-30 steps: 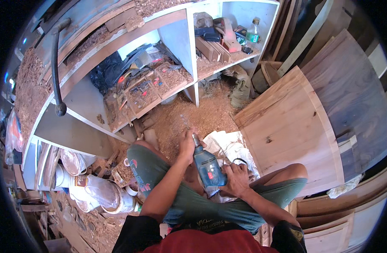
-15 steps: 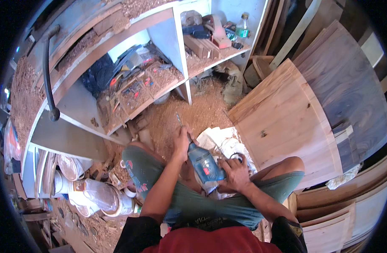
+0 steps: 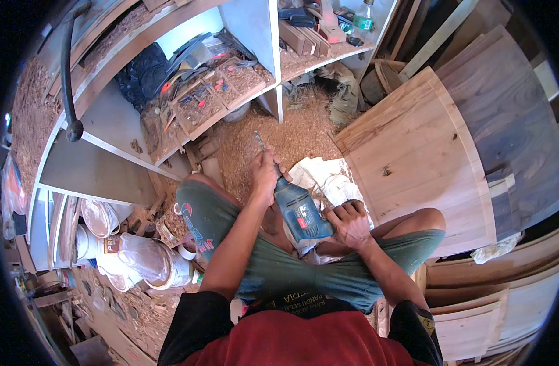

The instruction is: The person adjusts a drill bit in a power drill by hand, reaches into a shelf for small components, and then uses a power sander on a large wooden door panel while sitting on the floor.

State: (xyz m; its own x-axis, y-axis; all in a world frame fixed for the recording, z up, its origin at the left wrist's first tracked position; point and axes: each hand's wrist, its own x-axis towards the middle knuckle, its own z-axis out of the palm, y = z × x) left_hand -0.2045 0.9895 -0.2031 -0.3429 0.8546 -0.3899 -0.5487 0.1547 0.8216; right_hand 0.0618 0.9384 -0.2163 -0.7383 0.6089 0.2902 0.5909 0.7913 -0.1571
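A blue power drill [image 3: 299, 210] lies across my lap, its long twist bit [image 3: 259, 140] pointing away from me. My left hand [image 3: 265, 175] is closed around the drill's front end, at the chuck, which the fingers mostly hide. At the back end, my right hand [image 3: 349, 224] is wrapped round the drill's handle. Just beyond the drill, a crumpled white cloth [image 3: 322, 177] rests on the floor between my knees.
Sawdust [image 3: 298, 137] covers the floor ahead. A shelf unit [image 3: 279, 61] with tools and a bottle [image 3: 363, 17] stands beyond it. Wooden panels [image 3: 407, 165] lean at the right. White buckets [image 3: 160, 265] crowd the left, and a curved metal bar [image 3: 66, 73] sticks out at the far left.
The drill and both hands have shifted slightly, with the bit still pointing away. The view has tilted a little, so the shelves sit higher. Both hands keep hold of the drill.
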